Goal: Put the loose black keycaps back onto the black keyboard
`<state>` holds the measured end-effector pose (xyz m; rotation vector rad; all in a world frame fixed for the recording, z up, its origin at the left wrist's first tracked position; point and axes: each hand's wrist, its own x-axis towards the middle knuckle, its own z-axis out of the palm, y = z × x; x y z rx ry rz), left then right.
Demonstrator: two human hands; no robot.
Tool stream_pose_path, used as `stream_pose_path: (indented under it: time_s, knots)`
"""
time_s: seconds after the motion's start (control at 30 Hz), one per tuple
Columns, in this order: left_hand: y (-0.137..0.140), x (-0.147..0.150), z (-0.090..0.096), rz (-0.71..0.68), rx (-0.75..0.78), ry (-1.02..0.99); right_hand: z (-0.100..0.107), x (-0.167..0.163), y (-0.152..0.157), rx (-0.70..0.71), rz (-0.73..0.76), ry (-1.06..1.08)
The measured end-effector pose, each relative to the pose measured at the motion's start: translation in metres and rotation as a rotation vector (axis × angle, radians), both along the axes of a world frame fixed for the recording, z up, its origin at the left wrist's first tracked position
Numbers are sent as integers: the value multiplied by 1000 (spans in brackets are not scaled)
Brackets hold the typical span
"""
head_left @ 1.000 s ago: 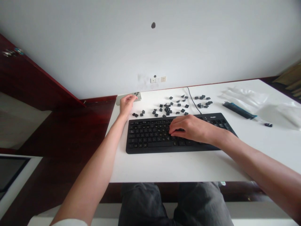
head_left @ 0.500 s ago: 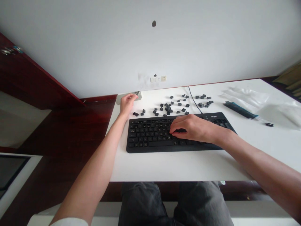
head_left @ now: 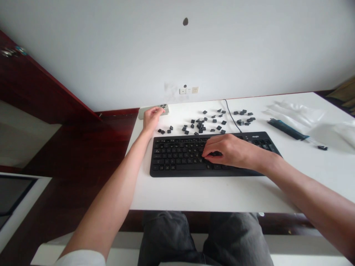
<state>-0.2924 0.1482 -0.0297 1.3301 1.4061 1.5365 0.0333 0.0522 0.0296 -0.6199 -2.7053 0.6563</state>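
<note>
A black keyboard (head_left: 177,157) lies near the table's front, with bare spots where keys are absent. Over its right-of-middle keys, my right hand (head_left: 222,149) is closed, thumb and index finger brought together just above the key bed; anything between the fingertips is too small to make out. My left hand (head_left: 152,117) rests at the table's far left on a pale phone (head_left: 165,108), its fingers loosely bent and holding nothing visible. Several loose black keycaps (head_left: 200,126) are scattered behind the keyboard, a few of them close to my left hand.
A keyboard cable (head_left: 232,116) runs back to the wall. On the right lie a dark blue-black pouch-like strip (head_left: 288,129), a small black piece (head_left: 322,147) and clear plastic bags (head_left: 296,112). The white table (head_left: 210,194) ends at the wall and just before my knees.
The view has shifted slightly. My right hand keeps its pinch over the same part of the keyboard, and my left hand stays by the phone.
</note>
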Motion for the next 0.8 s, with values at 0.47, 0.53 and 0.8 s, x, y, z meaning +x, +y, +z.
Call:
stream_pose_path:
  time_s: [0.47, 0.53, 0.8]
  knots:
    - [2, 0, -1, 6, 15, 28, -4, 3, 3, 36, 6, 20]
    - [1, 1, 1, 12, 26, 36, -4, 3, 3, 30, 5, 22]
    - [0, 4, 4, 27, 24, 35, 3, 0, 2, -1, 14, 28]
